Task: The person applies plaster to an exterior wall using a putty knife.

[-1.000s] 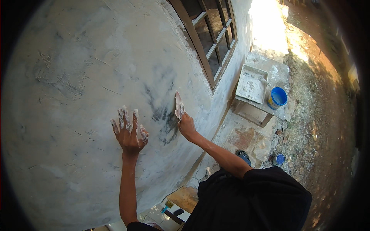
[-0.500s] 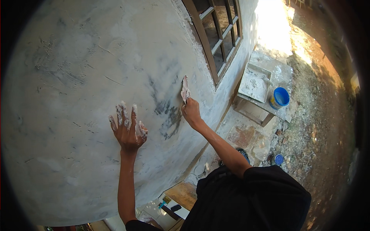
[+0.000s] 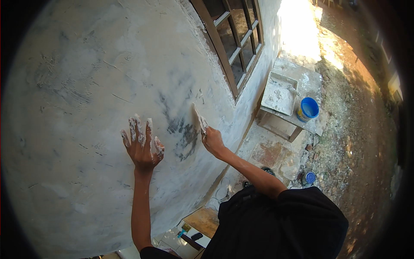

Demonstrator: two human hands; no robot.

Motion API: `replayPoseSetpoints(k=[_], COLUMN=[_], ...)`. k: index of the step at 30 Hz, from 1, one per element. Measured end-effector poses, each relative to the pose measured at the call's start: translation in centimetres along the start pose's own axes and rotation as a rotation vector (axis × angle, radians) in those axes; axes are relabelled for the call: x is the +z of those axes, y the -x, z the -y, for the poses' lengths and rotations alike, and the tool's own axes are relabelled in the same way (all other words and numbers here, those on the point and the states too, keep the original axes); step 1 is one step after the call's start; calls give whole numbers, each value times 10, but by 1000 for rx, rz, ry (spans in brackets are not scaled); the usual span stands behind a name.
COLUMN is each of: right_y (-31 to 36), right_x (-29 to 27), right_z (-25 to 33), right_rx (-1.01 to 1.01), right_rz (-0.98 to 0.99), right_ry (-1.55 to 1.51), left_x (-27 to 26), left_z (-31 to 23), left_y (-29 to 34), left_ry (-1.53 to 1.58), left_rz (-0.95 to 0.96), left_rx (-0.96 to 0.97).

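Observation:
My left hand (image 3: 142,149), its spread fingers coated in white putty, is raised in front of the plastered wall (image 3: 77,172); whether it touches the surface I cannot tell. To its right, my right hand (image 3: 213,141) grips a putty knife (image 3: 199,118) smeared with the same white stuff. The blade tilts up and to the left against the wall, beside a dark grey patch (image 3: 183,134) that shows through the whitish coat. My fingers hide the knife's handle.
A brown-framed window (image 3: 235,47) is set in the wall at upper right. Beyond it, a low table (image 3: 310,86) holds a putty-covered tray (image 3: 280,93) and a blue-rimmed bucket (image 3: 308,110). A blue-lidded can (image 3: 309,177) stands on the ground. Another small table (image 3: 205,220) is below.
My right hand has moved slightly down with the putty knife, and the blade now leans further left. My left hand stays nearly in place. The whole view has shifted a little.

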State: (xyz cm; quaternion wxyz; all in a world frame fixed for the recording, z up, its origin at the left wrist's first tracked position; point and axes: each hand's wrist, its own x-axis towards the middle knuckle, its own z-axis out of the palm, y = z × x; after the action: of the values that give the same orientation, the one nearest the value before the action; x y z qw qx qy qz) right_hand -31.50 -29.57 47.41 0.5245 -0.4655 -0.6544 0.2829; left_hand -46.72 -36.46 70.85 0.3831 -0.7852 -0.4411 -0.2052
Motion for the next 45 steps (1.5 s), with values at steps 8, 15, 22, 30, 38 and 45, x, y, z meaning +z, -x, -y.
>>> replayPoseSetpoints(k=[8, 15, 22, 30, 38, 45], right_y=[-9, -16, -65, -37, -19, -65], right_x=[20, -17, -30, -18, -16, -24], right_z=[-9, -19, -47, -32, -20, -34], right_rx=[49, 162, -83, -165, -190, -158], right_rz=[-14, -141, -258, -76, -319, -294], right_ry=[75, 49, 76, 52, -70, 8], left_x=[3, -1, 1, -2, -4, 0], left_z=[-4, -2, -2, -4, -5, -7], left_y=[-2, 1, 1, 2, -5, -1], left_ry=[23, 18, 29, 55, 31, 57], left_rz=[9, 27, -4, 9, 0, 33], left_rx=[2, -23, 10, -31, -15, -14])
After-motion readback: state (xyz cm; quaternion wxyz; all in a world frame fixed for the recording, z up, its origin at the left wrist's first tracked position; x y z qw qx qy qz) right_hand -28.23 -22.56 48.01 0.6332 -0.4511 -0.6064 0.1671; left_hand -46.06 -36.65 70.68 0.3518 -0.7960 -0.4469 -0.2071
